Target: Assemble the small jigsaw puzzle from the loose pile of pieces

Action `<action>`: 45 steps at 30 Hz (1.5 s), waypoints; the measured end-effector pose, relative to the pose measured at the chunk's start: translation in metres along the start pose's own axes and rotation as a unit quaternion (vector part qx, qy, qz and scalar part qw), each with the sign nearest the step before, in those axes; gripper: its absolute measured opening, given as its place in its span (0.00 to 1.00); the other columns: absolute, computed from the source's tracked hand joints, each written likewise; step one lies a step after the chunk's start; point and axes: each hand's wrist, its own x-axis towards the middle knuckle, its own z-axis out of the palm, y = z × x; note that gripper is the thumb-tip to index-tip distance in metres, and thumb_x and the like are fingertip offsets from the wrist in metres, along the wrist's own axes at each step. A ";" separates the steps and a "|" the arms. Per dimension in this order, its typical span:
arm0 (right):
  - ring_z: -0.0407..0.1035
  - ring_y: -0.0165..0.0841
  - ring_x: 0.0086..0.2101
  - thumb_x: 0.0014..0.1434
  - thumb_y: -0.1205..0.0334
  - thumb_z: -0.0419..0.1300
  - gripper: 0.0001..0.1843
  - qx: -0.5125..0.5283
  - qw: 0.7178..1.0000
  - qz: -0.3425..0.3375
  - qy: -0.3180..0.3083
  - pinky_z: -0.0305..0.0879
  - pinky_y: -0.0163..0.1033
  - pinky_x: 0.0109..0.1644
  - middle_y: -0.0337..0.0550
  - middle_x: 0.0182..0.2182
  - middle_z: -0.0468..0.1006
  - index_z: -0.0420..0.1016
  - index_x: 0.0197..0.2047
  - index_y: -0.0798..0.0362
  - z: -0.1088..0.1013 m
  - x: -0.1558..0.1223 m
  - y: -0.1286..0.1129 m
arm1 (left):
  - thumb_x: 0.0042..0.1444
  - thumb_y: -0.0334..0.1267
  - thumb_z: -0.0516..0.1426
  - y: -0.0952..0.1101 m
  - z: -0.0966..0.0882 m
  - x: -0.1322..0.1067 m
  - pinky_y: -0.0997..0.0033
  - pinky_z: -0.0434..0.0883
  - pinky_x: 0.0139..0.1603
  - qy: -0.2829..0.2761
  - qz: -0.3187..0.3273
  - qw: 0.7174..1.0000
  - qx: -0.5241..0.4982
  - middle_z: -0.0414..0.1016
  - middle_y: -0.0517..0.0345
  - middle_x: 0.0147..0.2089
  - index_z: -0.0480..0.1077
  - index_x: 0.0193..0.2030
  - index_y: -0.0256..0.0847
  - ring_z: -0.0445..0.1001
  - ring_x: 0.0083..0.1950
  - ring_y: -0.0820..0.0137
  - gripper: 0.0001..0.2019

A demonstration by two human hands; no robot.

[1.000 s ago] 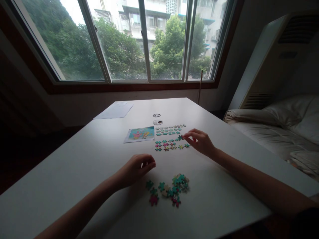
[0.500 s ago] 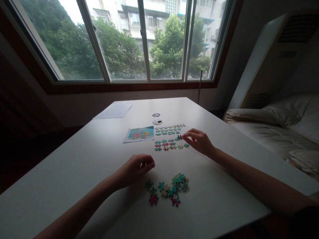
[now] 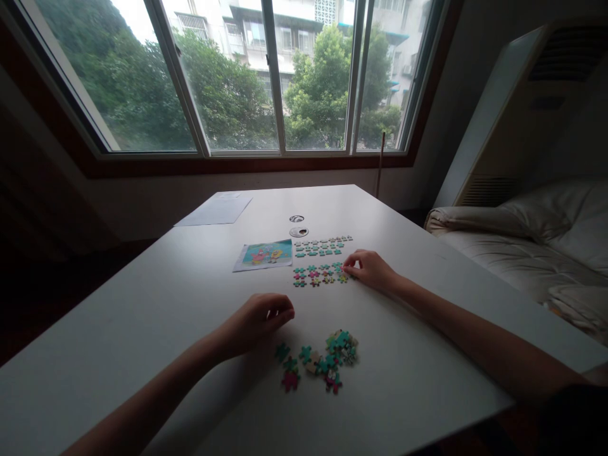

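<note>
My right hand [image 3: 369,270] reaches over the right end of the sorted jigsaw rows. Its thumb and forefinger are pinched on a teal puzzle piece [image 3: 337,266] lying low at the row's end, and the hand covers part of the pieces there. Nearer me, my left hand [image 3: 268,316] rests on the table with its fingers curled in to the thumb; nothing shows in it. A loose pile of puzzle pieces [image 3: 339,345], mostly teal with some pink and beige, lies in front of it to the right. Sorted pieces [image 3: 313,252] form several short rows beside a cartoon picture sheet [image 3: 266,255].
Everything lies on a white table [image 3: 156,304]. Two round stickers or discs [image 3: 299,232] sit beyond the rows, and a pale sheet [image 3: 213,210] lies at the far left. A sofa [image 3: 494,240] stands to the right, and a window [image 3: 237,76] is ahead.
My right hand has come slightly left and down, bringing the teal piece from just above the rows to the table among the sorted pieces. My left hand has stayed still.
</note>
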 end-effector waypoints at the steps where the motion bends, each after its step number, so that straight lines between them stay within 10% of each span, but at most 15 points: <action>1: 0.62 0.26 0.26 0.53 0.56 0.56 0.10 0.000 1.000 0.000 -0.001 0.57 0.32 0.31 0.40 0.28 0.71 0.76 0.32 0.52 0.000 0.000 0.001 | 0.56 0.39 0.49 0.000 0.000 0.000 0.79 0.57 0.26 0.001 0.000 1.000 0.000 0.64 0.62 0.24 0.68 0.30 0.36 0.59 0.25 0.77 0.11; 20: 0.61 0.25 0.24 0.54 0.59 0.56 0.09 0.022 1.000 -0.021 0.005 0.58 0.32 0.30 0.42 0.29 0.72 0.75 0.32 0.54 -0.009 0.000 -0.016 | 0.55 0.39 0.49 0.000 -0.005 -0.003 0.79 0.58 0.26 -0.001 -0.003 1.000 0.002 0.64 0.62 0.23 0.69 0.30 0.36 0.59 0.25 0.76 0.11; 30: 0.63 0.24 0.28 0.48 0.54 0.61 0.15 0.171 0.919 -0.182 -0.304 0.62 0.28 0.29 0.39 0.29 0.70 0.73 0.38 0.54 -0.034 -0.025 -0.073 | 0.55 0.37 0.50 0.002 -0.009 -0.004 0.79 0.58 0.26 0.001 -0.008 1.000 -0.001 0.64 0.62 0.23 0.69 0.30 0.36 0.59 0.25 0.77 0.10; 45: 0.63 0.22 0.26 0.52 0.60 0.59 0.09 0.248 0.915 -0.117 -0.295 0.61 0.27 0.28 0.37 0.27 0.72 0.71 0.35 0.56 -0.028 -0.026 -0.087 | 0.55 0.36 0.50 0.018 0.001 -0.005 0.79 0.59 0.27 -0.002 0.013 1.000 0.004 0.65 0.62 0.24 0.69 0.30 0.36 0.60 0.25 0.77 0.09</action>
